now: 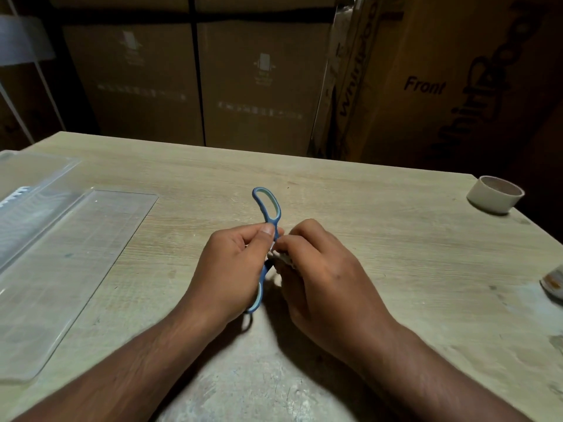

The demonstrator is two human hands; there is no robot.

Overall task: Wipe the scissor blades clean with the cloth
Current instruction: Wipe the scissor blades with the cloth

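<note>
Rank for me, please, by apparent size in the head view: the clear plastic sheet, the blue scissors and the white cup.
1. Clear plastic sheet, easily largest.
2. Blue scissors, partly hidden by the hands.
3. White cup, though it sits farther away, so second and third are uncertain.

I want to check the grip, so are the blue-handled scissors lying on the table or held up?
Held up: the left hand grips the blue-handled scissors, one loop standing above the wooden table.

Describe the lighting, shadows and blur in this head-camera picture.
Head view: dim, warm light, the cardboard boxes behind nearly dark; the left hand and right hand cast soft shadows on the table; faint sheen on the clear plastic sheet; scissors sharp, forearms slightly blurred; wide-angle bending at the edges.
</note>
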